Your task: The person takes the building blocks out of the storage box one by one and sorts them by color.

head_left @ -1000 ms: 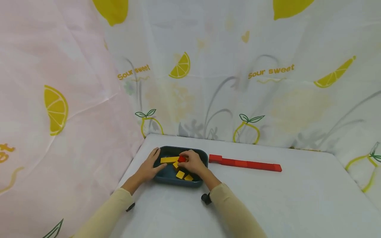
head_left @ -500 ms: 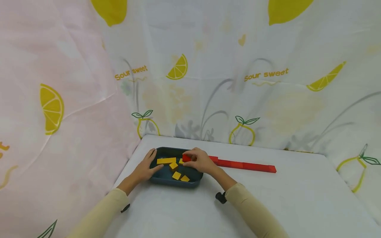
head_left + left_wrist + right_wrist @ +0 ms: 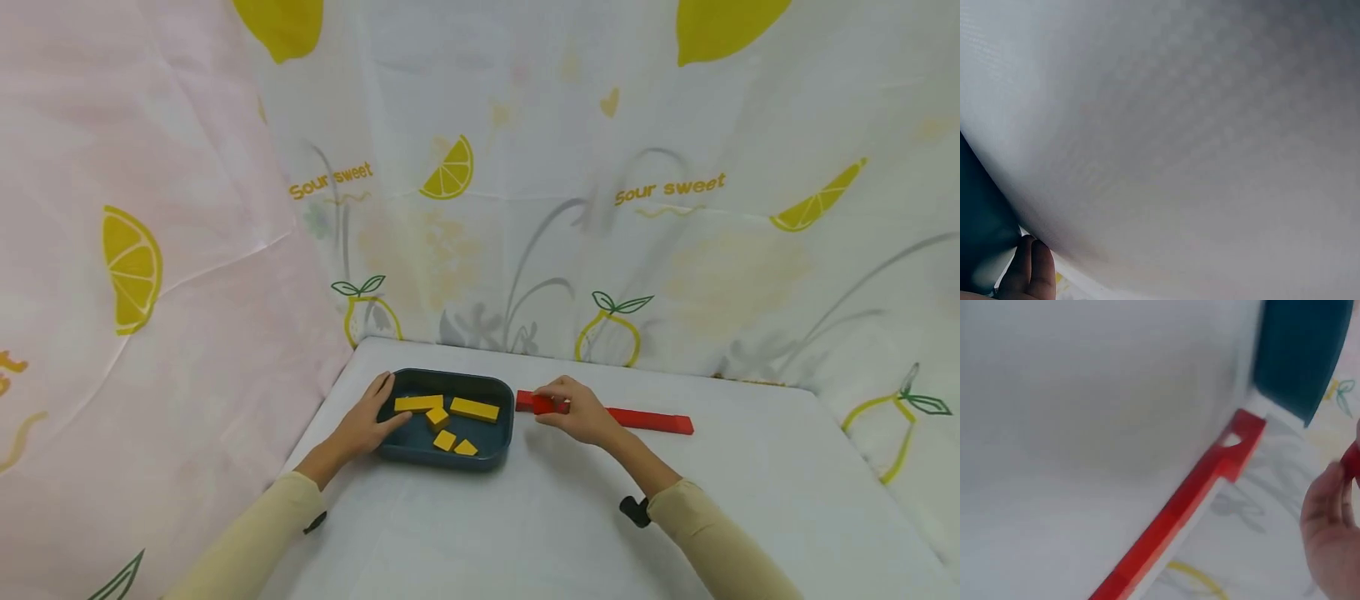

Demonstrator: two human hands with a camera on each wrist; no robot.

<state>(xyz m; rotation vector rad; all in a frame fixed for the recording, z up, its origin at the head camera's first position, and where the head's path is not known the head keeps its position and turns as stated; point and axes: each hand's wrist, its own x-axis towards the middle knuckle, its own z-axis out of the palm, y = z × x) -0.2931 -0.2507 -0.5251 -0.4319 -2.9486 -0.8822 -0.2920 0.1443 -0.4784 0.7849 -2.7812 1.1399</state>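
My left hand (image 3: 360,423) holds the left side of a dark blue tray (image 3: 442,461), its thumb over the rim and its fingers at the far left corner. Those fingers (image 3: 1040,269) show beside the tray wall in the left wrist view. My right hand (image 3: 581,412) pinches a small red block (image 3: 1352,459) between thumb and fingertips, right of the tray. Behind it runs a row of red blocks (image 3: 648,420), partly hidden by the hand. The row's end block (image 3: 1250,428), nearest the tray, has a rounded notch or hole.
Inside the tray lie two long yellow blocks (image 3: 418,404), a yellow cube (image 3: 437,418) and smaller yellow pieces (image 3: 466,448). The table (image 3: 480,533) is covered in white. A lemon-printed cloth (image 3: 525,250) hangs behind and at the left.
My right hand has lifted the red block out of the tray and carried it rightward to the red row. A second long yellow block is now uncovered. The left hand stays at the tray.
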